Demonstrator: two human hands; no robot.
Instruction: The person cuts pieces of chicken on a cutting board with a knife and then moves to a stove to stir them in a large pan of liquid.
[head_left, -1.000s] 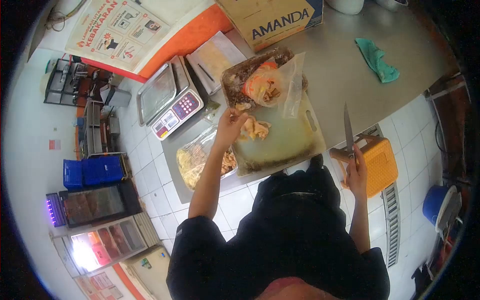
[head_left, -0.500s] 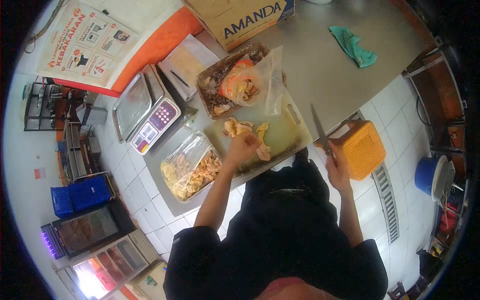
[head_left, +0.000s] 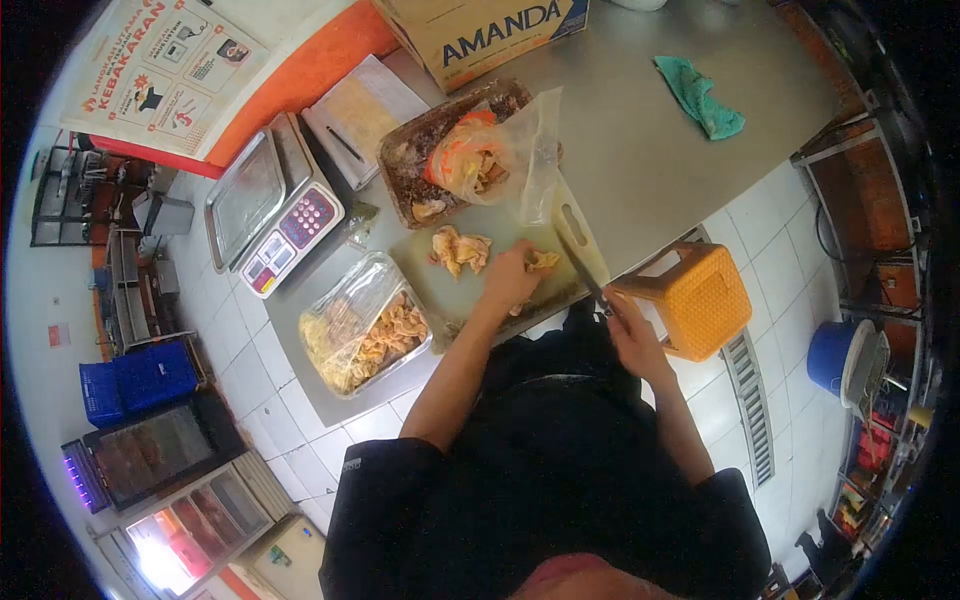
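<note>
My left hand (head_left: 511, 280) is closed over a piece of chicken (head_left: 543, 261) on the cutting board (head_left: 425, 285). In my right hand (head_left: 632, 338) is the handle of a knife (head_left: 580, 262), its blade pointing up and left over the board's right end. Another chicken piece (head_left: 461, 250) lies on the board to the left of my left hand. Behind the board, a plastic bag (head_left: 470, 165) with pieces inside rests on a dark, stained tray (head_left: 400, 150). A clear-wrapped container (head_left: 362, 330) of cut pieces stands left of the board.
A scale (head_left: 298, 232), a paper pad with a pen (head_left: 365, 115) and a cardboard box (head_left: 480, 40) stand toward the wall. A green cloth (head_left: 698, 97) lies on the steel table (head_left: 640, 150). An orange stool (head_left: 705, 300) is at the right, below table height.
My left hand has moved right, from beside the left chicken piece to the one on the right. My right hand has brought the knife left, over the board. The view has shifted slightly.
</note>
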